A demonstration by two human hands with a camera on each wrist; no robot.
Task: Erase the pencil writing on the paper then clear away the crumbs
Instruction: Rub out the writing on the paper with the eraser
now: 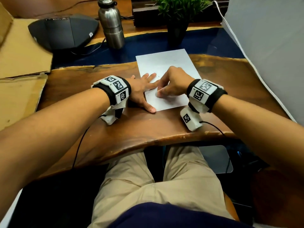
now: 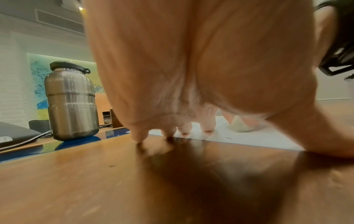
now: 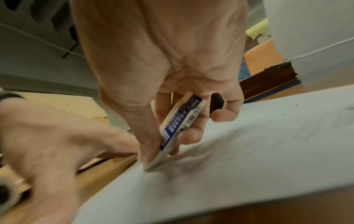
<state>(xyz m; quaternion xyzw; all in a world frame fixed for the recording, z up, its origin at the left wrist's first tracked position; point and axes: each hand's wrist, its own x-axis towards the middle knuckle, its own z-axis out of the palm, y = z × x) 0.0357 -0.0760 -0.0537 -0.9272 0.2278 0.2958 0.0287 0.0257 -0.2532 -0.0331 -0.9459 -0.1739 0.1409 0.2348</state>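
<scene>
A white sheet of paper (image 1: 164, 63) lies on the wooden table (image 1: 115, 129). My left hand (image 1: 144, 89) lies flat with straight fingers, pressing the paper's left edge (image 2: 249, 139) down. My right hand (image 1: 171, 83) pinches a white eraser (image 3: 178, 128) in a blue-and-white sleeve between thumb and fingers. The eraser's bare tip (image 1: 157, 94) touches the paper near its lower left. Faint grey smudges and small dark crumbs (image 3: 296, 104) show on the sheet (image 3: 249, 151). In the left wrist view the eraser (image 2: 241, 125) appears beyond my left fingertips (image 2: 207, 128).
A steel bottle (image 1: 111, 23) and a dark grey device (image 1: 64, 30) stand at the back left. A potted plant (image 1: 177, 17) stands behind the paper. Cardboard (image 1: 21, 63) lies on the left, a white panel (image 1: 271, 46) on the right. The table's front edge runs just below my wrists.
</scene>
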